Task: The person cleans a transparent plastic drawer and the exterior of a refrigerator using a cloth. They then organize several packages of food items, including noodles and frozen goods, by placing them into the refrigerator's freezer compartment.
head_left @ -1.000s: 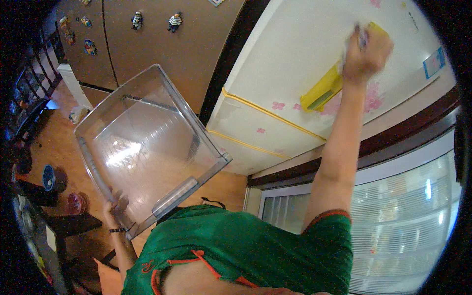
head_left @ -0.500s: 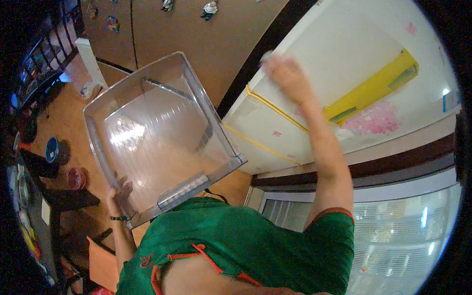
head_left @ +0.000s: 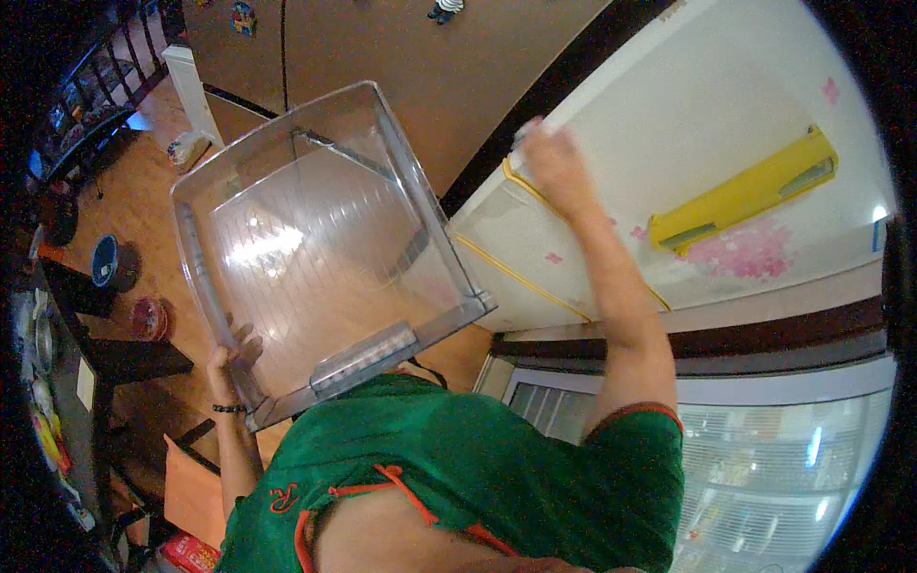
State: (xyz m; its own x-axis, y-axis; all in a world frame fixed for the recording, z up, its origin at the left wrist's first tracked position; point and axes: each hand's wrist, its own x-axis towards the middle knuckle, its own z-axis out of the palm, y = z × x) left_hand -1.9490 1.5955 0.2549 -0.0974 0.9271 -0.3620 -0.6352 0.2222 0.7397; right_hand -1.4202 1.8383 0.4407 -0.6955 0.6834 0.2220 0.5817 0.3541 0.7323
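A clear plastic refrigerator drawer (head_left: 420,201) with a grey-edged front rim hangs tilted before my body. My left hand (head_left: 232,357) grips its left side wall near the front corner, fingers partly seen through the plastic. Reaching up and to the right, my right hand (head_left: 558,170) is at the edge of a white refrigerator (head_left: 707,86) with pink flower patches and a yellow handle cover (head_left: 750,196). Its fingers look closed, smeared by motion. A small pale thing (head_left: 524,134) shows at the fingertips, too blurred to name.
Behind the drawer stands a brown panel (head_left: 382,48) with small figures on it. To the left are a dark table (head_left: 81,382) with clutter, a blue bucket (head_left: 107,260) and a red basket (head_left: 148,318). A ribbed glass-panelled door (head_left: 764,477) lies at lower right.
The whole view has turned slightly. My left hand still holds the drawer at the same spot. My right hand stays by the refrigerator's edge, blurred in both frames.
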